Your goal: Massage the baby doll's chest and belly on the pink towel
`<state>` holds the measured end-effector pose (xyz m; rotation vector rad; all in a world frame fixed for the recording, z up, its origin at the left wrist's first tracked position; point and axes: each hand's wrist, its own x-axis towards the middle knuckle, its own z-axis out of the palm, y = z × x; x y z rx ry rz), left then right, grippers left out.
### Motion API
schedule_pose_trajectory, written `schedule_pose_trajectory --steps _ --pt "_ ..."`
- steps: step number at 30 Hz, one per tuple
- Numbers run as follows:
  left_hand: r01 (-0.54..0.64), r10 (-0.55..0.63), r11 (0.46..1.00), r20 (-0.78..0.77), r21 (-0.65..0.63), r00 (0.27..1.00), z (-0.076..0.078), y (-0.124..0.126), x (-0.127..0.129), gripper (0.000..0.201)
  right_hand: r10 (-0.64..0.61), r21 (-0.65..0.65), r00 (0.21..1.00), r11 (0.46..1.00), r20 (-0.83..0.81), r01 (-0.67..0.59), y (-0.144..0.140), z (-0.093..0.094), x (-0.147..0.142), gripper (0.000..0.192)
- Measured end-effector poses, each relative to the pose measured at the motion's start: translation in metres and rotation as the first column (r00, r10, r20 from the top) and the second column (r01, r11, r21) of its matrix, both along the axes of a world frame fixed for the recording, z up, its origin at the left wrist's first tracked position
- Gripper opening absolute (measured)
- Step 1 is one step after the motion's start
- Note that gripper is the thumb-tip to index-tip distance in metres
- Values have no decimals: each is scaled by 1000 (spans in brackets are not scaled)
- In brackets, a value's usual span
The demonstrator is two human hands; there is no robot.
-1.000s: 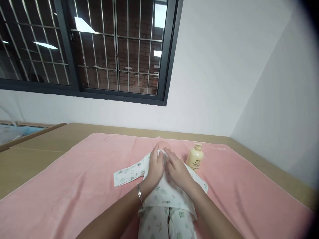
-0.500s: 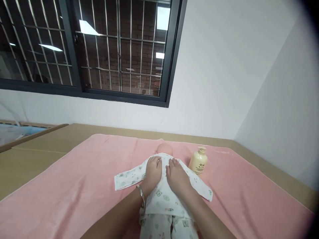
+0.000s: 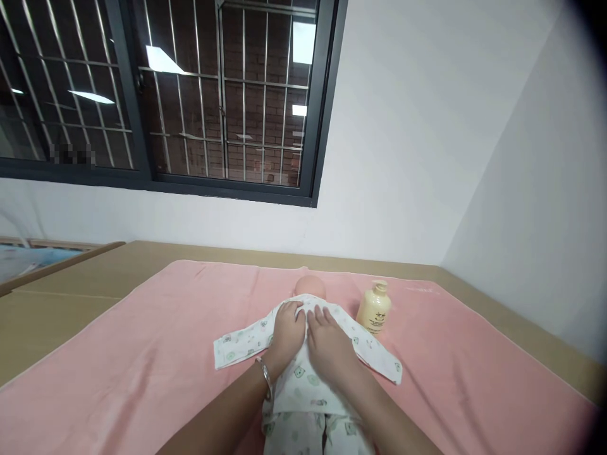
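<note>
A baby doll (image 3: 310, 286) lies stretched out on a pink blanket (image 3: 184, 328), its bare round head at the far end. It wears a white printed top (image 3: 306, 379) and matching printed trousers (image 3: 296, 433), with both sleeves spread to the sides. My left hand (image 3: 288, 332) rests on the left of the doll's upper body, fingers toward the shoulder. Beside it, my right hand (image 3: 329, 341) lies flat on the upper middle, fingers slightly apart. Both hands press on the cloth and hold nothing. Whether the doll lies face up or down, I cannot tell.
A pale yellow pump bottle (image 3: 374, 309) stands on the blanket by the doll's right-hand sleeve. Under the blanket is a tan wooden surface (image 3: 95, 278), bordered by a white wall (image 3: 389, 158) and a barred window (image 3: 227, 95). A raised wooden edge (image 3: 71, 262) runs at far left.
My right hand has shifted slightly left, nearer my left hand, with its fingers a little more spread. My left hand stays on the doll's top. The whole view has moved slightly.
</note>
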<state>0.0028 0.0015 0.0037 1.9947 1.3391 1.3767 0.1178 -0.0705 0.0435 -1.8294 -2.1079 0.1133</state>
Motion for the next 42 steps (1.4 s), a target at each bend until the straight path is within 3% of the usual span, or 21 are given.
schedule_pose_trajectory --steps 4,9,12,15,22,25,28,31,36,39,42 --pt "0 0 1000 -35 12 999 2 0 0 29 152 22 985 988 -77 -150 4 1 5 54" --pt "-26 55 993 -267 112 962 11 -11 4 32 6 17 976 1000 -218 -2 27 -7 33 58" --pt "-57 112 990 -486 127 867 21 -21 8 30 -36 28 981 999 -190 42 29 -11 35 58" --pt "-72 125 991 -590 112 798 27 -26 10 29 -81 35 989 996 -121 86 22 -7 26 56" --pt "45 -13 997 -476 56 879 24 -9 -1 34 -154 12 987 988 50 153 -1 10 0 51" --pt "47 -22 998 -489 38 872 26 -8 -2 36 -126 -7 991 992 48 127 -5 14 0 49" --pt "28 15 997 -567 68 823 31 -19 2 35 -102 -30 993 994 -52 101 0 14 10 47" --pt "33 13 998 -683 54 730 37 -33 8 35 -39 6 988 999 -149 41 11 7 25 47" --pt "-18 8 1000 -758 -6 653 43 -47 14 44 11 65 991 998 -133 -2 23 -5 36 50" --pt "7 4 1000 -737 12 676 43 -44 12 39 -7 86 996 996 -86 14 17 -1 29 47" --pt "48 15 996 -651 79 759 38 -35 8 36 -73 66 996 995 -42 75 4 10 16 41"
